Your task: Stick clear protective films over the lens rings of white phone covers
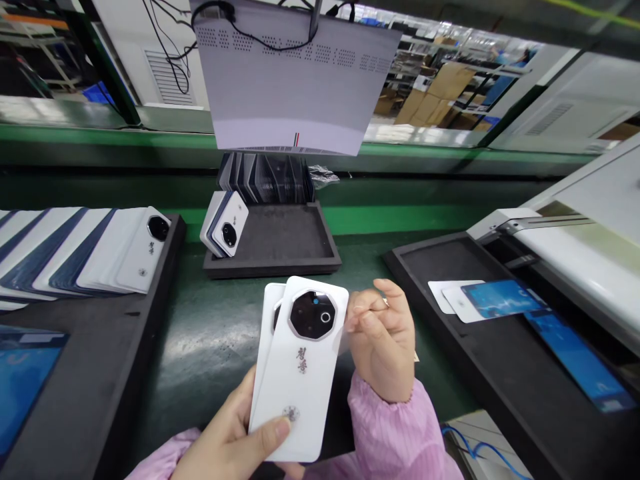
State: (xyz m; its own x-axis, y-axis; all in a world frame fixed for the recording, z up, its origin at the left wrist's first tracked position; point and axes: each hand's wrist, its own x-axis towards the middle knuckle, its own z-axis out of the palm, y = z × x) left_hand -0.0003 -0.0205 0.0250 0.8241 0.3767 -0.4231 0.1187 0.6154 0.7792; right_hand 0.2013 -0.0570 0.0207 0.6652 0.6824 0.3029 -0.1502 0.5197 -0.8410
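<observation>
Two white phone back covers (300, 393), one overlapping the other, are tilted up in my left hand (235, 427), its thumb pressed on the lower part of the front one. The front cover shows a dark eight-sided camera window, dark characters and a small round mark. Beside its upper right edge is my right hand (383, 340), thumb and forefinger pinched together. A faint see-through patch shows between those fingers and the cover; whether it is a film in the pinch I cannot make out.
Rows of white covers stand in a dark tray (150, 333) at left. A smaller tray (280, 233) behind holds a few covers and dark sheets. The right tray (450, 347) carries white covers and blue-film pieces (575, 353). Above hangs a monitor (300, 87); at right is a white machine (595, 247).
</observation>
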